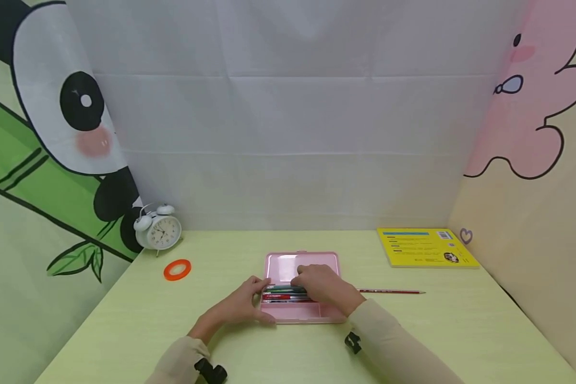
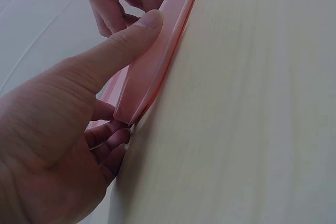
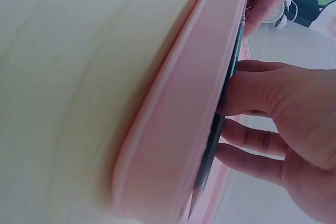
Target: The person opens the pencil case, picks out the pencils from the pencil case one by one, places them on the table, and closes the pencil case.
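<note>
While the left hand (image 1: 242, 303) grips the pink case (image 1: 295, 313) | right hand (image 1: 327, 287) pinches a dark pencil (image 3: 212, 145) inside | case lies open on tabletop (image 1: 461, 325)

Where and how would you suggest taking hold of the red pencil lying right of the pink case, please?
I'd pinch the red pencil across its visible mid-shaft, bringing the right hand down from above, since it is slim and lies flat, running left to right.

Has pens (image 1: 280, 297) and one pencil (image 3: 205, 165) in the pencil case (image 1: 293, 313). Has tape roll (image 1: 177, 277) to left, alarm clock (image 1: 164, 233) behind it; another pencil (image 1: 392, 291) to right, book (image 1: 427, 248) farther back.
</note>
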Action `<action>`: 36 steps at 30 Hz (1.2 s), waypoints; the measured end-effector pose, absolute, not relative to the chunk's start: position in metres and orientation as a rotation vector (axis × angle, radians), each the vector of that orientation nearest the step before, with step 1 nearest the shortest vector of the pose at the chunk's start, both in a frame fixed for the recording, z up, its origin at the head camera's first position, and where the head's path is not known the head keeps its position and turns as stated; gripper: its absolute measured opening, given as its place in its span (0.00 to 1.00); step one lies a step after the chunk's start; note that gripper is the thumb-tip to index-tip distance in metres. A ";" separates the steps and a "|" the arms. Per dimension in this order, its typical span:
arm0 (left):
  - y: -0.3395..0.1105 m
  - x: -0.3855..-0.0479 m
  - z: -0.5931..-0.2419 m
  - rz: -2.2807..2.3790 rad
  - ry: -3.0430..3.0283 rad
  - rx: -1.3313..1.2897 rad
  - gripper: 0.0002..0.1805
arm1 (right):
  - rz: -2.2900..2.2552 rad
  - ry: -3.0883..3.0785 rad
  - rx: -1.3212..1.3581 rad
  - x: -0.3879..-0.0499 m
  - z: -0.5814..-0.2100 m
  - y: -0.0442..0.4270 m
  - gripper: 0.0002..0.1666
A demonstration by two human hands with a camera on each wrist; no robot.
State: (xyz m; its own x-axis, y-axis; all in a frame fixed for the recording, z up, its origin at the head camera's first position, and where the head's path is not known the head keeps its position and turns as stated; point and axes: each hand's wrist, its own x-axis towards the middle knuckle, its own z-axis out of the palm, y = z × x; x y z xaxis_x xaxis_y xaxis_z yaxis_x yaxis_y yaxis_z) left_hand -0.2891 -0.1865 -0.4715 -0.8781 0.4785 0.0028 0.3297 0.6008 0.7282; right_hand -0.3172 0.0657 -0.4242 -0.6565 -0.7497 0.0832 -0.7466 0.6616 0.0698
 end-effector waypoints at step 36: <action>-0.187 -0.290 -0.474 1.139 2.646 0.667 0.61 | 0.107 -2.686 1.050 -0.295 -0.405 0.158 0.27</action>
